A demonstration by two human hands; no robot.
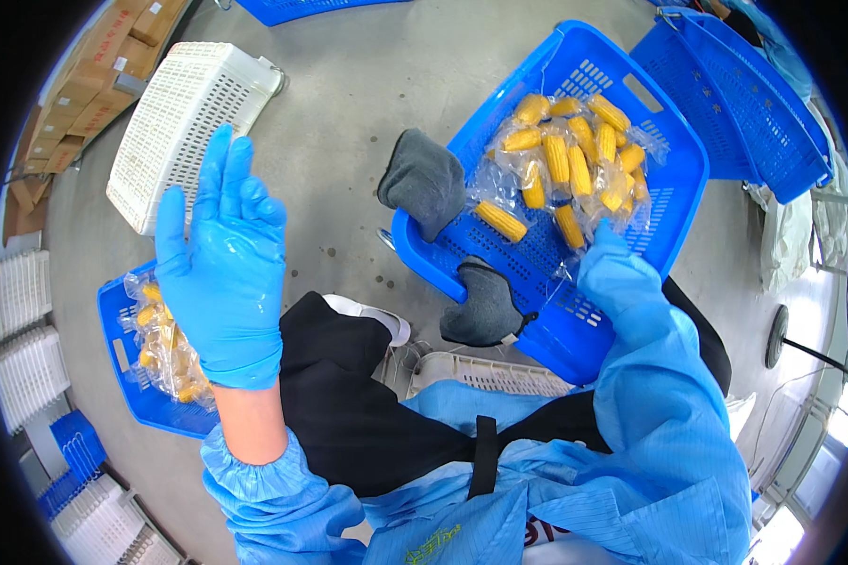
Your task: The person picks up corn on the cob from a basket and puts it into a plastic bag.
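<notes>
My left hand (230, 268), in a blue glove, is raised palm up with nothing in it; its fingers are apart. Below and beside it is a blue basket (131, 395) with bagged corn cobs (148, 316). My right hand (608, 240) reaches into a large blue plastic basket (685, 141) in front of me, at the near side of a heap of corn cobs in clear plastic bags (578, 169). Its fingers are mostly hidden by the sleeve and bags, so its hold cannot be told. Two grey cloths or gloves (424, 176) (484, 304) hang over that basket's left rim.
A white perforated crate (184, 127) stands at the upper left, with cardboard boxes (88, 106) behind it. More blue baskets (735, 106) are at the upper right, near another person's blue sleeve (777, 42). A white crate (491, 371) lies before my lap.
</notes>
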